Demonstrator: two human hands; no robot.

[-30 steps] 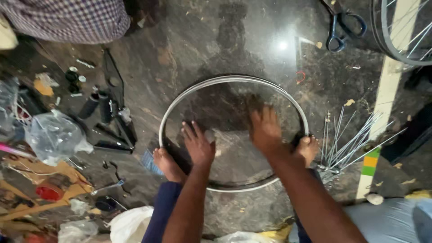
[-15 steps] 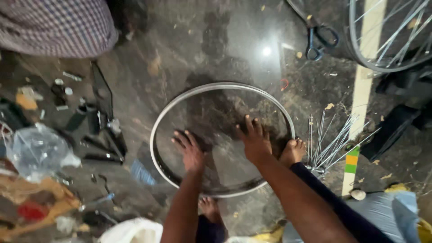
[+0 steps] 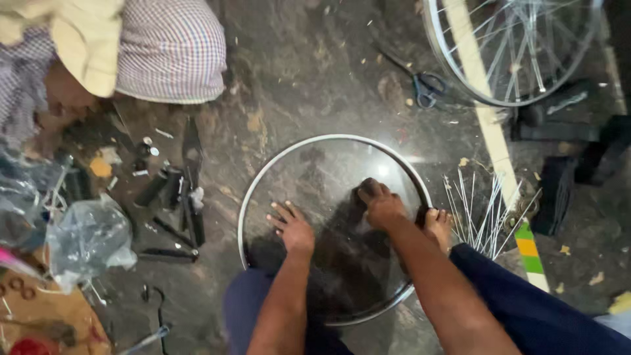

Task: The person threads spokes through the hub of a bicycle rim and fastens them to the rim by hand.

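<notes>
**Fingers spread flat inside the rim**

Fingers of the left hand (image 3: pixel 292 227) and right hand (image 3: pixel 379 202) lie open, gripping nothing, on the dark stone floor (image 3: pixel 309 79) inside the bare silver metal wheel rim (image 3: pixel 253 190). Since a moment ago both have slid apart; loose steel spokes (image 3: pixel 483 210) wait alongside.

Loose spokes (image 3: pixel 483 213) lie fanned on the floor just right of the grip. Scissors (image 3: pixel 427 85) and a spoked wheel (image 3: pixel 519 49) lie beyond it. A clear plastic bag (image 3: pixel 89 240) and dark tools (image 3: pixel 171 197) lie well left.
</notes>
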